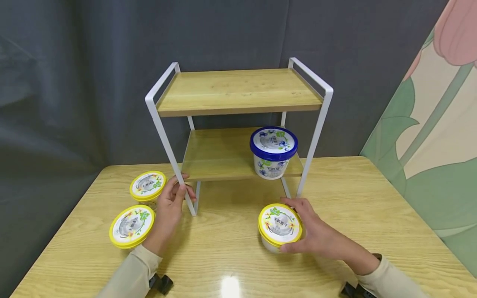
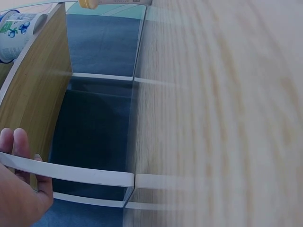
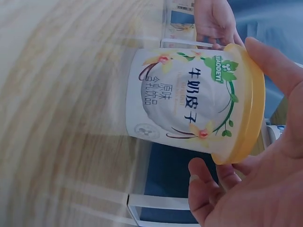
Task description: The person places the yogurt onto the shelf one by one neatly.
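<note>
In the head view my right hand [image 1: 316, 234] grips a tub with a yellow lid [image 1: 280, 225] by the rim, thumb on the near side and fingers on the far side. The right wrist view shows the white printed side of this tub [image 3: 184, 99], its base at or just above the tabletop; I cannot tell which. My left hand [image 1: 169, 211] holds the front left white leg of a two-tier wooden rack [image 1: 238, 93], its fingers curled round the metal below the lower shelf. A blue-lidded tub [image 1: 273, 152] stands at the right end of that lower shelf.
Two more yellow-lidded tubs stand left of my left hand, a far one [image 1: 148, 185] and a near one [image 1: 132, 227]. Behind the wooden table [image 1: 372, 198] hangs a dark curtain [image 1: 231, 33]. A flower-patterned panel [image 1: 439, 145] borders the right side.
</note>
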Motion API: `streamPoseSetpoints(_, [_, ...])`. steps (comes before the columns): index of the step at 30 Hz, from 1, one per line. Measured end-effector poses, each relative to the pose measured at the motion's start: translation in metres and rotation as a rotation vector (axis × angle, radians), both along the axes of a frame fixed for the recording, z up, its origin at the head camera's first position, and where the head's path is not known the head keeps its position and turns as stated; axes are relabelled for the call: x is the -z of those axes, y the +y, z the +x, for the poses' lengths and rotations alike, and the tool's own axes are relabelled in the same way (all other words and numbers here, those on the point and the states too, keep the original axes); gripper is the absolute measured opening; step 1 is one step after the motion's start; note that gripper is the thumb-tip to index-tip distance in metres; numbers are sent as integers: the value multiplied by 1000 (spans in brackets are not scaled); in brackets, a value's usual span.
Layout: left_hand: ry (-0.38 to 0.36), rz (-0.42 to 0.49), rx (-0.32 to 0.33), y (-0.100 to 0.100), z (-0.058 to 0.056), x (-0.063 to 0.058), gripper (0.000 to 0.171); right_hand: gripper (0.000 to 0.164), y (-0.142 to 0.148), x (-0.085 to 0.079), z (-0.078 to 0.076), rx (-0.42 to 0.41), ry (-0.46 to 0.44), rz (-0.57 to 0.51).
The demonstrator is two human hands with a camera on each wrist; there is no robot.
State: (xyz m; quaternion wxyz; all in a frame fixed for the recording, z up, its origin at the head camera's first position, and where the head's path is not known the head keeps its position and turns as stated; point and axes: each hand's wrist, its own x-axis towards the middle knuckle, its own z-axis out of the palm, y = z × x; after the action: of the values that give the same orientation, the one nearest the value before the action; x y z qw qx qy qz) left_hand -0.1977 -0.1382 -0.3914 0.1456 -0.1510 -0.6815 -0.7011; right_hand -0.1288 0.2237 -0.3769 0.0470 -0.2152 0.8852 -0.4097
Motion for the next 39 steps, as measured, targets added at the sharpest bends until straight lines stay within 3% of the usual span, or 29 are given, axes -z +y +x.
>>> streamPoseSetpoints(14, [23, 19, 11, 4, 7, 14, 24, 103, -6, 4, 12, 92, -3, 57])
streamPoseSetpoints(24, [57, 43, 27, 5, 4, 12, 23, 103, -8, 7, 10, 123, 42, 56])
streamPoseSetpoints(33, [25, 17, 10, 1, 6, 12, 24, 99, -15, 9, 11, 159, 10, 45])
streamPoseSetpoints(39, [44, 29, 10, 1, 1, 7, 22, 101, -18, 5, 8, 189, 38, 55])
